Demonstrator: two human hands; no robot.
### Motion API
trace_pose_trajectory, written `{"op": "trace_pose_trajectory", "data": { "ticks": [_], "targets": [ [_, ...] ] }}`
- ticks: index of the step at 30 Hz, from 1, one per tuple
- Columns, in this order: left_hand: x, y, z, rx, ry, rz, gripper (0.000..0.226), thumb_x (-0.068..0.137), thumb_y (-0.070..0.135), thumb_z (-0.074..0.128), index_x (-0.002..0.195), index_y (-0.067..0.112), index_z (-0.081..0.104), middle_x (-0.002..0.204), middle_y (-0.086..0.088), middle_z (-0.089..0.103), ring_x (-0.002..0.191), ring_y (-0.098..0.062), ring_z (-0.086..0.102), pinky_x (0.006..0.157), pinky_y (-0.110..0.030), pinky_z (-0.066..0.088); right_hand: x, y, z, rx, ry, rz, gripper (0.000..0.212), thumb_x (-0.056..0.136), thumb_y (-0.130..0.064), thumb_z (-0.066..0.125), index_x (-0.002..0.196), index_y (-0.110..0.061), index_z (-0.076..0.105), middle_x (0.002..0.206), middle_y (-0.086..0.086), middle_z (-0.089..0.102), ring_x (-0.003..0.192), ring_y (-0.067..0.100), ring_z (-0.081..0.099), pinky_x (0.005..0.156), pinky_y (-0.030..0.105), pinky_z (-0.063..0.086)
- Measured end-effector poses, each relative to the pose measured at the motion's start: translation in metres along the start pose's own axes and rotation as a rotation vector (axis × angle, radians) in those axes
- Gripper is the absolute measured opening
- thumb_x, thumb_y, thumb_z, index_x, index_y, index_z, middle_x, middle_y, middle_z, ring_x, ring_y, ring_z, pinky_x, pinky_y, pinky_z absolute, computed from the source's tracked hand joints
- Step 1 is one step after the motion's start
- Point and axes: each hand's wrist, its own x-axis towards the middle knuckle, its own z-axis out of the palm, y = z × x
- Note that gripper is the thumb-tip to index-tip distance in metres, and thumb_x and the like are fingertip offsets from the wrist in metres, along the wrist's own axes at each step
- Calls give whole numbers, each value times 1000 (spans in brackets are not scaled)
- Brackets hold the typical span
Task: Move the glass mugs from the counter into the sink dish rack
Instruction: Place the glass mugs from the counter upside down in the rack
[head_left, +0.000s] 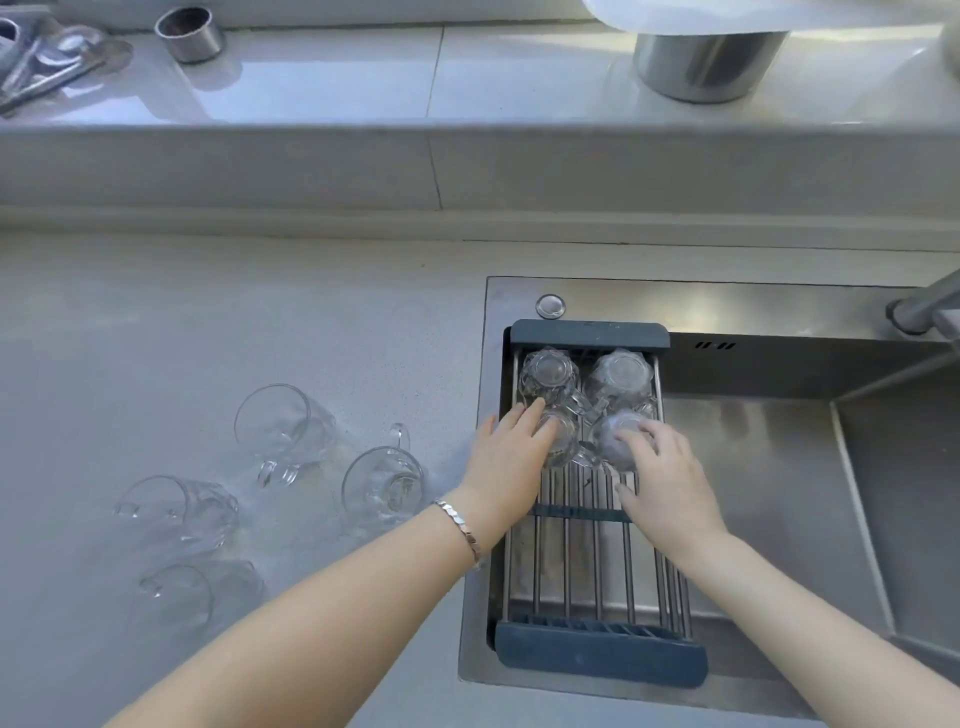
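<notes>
A dark-framed dish rack (589, 332) with metal rods spans the left side of the steel sink (769, 467). Two glass mugs stand upside down at its far end, one on the left (548, 374) and one on the right (621, 375). In front of them, my left hand (511, 454) grips a third inverted mug (563, 441), and my right hand (660, 478) grips a fourth inverted mug (615, 441). Several more glass mugs lie on their sides on the grey counter (156, 338) to the left, among them one (285, 431), another (382, 486) and a third (179, 506).
A faucet (924, 306) reaches in at the sink's far right. On the raised ledge behind stand a small metal cup (191, 34), a large steel pot (701, 62) and some metal utensils (47, 57). The near half of the rack holds nothing.
</notes>
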Motion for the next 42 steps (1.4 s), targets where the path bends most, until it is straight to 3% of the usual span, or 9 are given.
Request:
{"op": "trace_pose_trajectory", "data": {
  "ticks": [5, 8, 11, 15, 23, 28, 33, 37, 42],
  "targets": [
    [-56, -48, -27, -79, 324, -92, 43, 62, -1, 71, 104, 7, 66, 120, -18, 66, 109, -37, 63, 88, -55, 50, -29, -56, -1, 297, -216, -191, 52, 81, -17, 67, 128, -18, 46, 134, 0, 47, 129, 15, 39, 108, 26, 30],
    [-81, -86, -46, -108, 429, -327, 52, 73, 1, 62, 125, 5, 54, 140, -23, 45, 130, -40, 43, 101, -54, 40, -29, -102, 20, 391, -351, -225, 80, 75, -24, 74, 140, -17, 29, 146, -1, 35, 136, 13, 32, 113, 25, 25],
    [-95, -121, -55, -90, 330, -586, 78, 81, 21, 63, 145, 11, 21, 156, -18, 10, 143, -35, 14, 114, -47, 19, -24, -145, 48, 530, -379, -178, 100, 67, -25, 81, 144, -16, 18, 150, -1, 25, 139, 12, 24, 113, 23, 19],
    [-103, -154, -52, -186, 199, -715, 89, 79, 34, 68, 146, 14, 14, 157, -14, 10, 142, -33, 16, 113, -45, 25, -20, -180, 69, 734, -241, -55, 89, 62, -19, 83, 135, -17, 33, 137, 1, 42, 129, 16, 38, 108, 23, 29],
    [-107, -148, -56, -448, 305, -741, 85, 66, 15, 79, 139, 12, 35, 132, -14, 34, 108, -35, 54, 93, -39, 44, -59, -130, 36, 889, -318, 150, 74, 61, -24, 81, 123, -30, 41, 122, -1, 49, 110, 9, 49, 88, 19, 35],
    [-123, -95, -49, -540, 288, -553, 82, 65, 14, 79, 137, 17, 39, 127, -8, 34, 111, -26, 51, 91, -32, 43, -77, -54, 8, 879, -407, 497, 64, 86, -29, 62, 136, -12, 26, 106, 0, 50, 95, 15, 51, 60, 19, 40],
    [-136, -49, -44, -561, 281, -365, 83, 66, 17, 81, 137, 18, 40, 123, -2, 34, 110, -14, 44, 82, -22, 40, -52, -14, 28, 1117, -565, 912, 65, 78, -56, 56, 132, -22, 43, 139, 12, 45, 114, 34, 53, 85, 43, 53],
    [-142, -33, -40, -540, 259, -312, 82, 68, 20, 80, 138, 18, 39, 123, -1, 34, 118, -14, 41, 85, -18, 38, -26, -29, 32, 1287, -592, 1128, 52, 83, -51, 55, 113, -9, 50, 110, 25, 54, 79, 34, 63, 41, 26, 54],
    [-147, -32, -37, -510, 244, -302, 82, 67, 19, 80, 139, 19, 38, 111, 9, 25, 118, -16, 43, 84, -20, 40, -6, -42, 32, 1426, -606, 1155, 62, 85, -53, 53, 114, 1, 47, 101, 24, 56, 71, 31, 63, 38, 28, 56]
  ]
}}
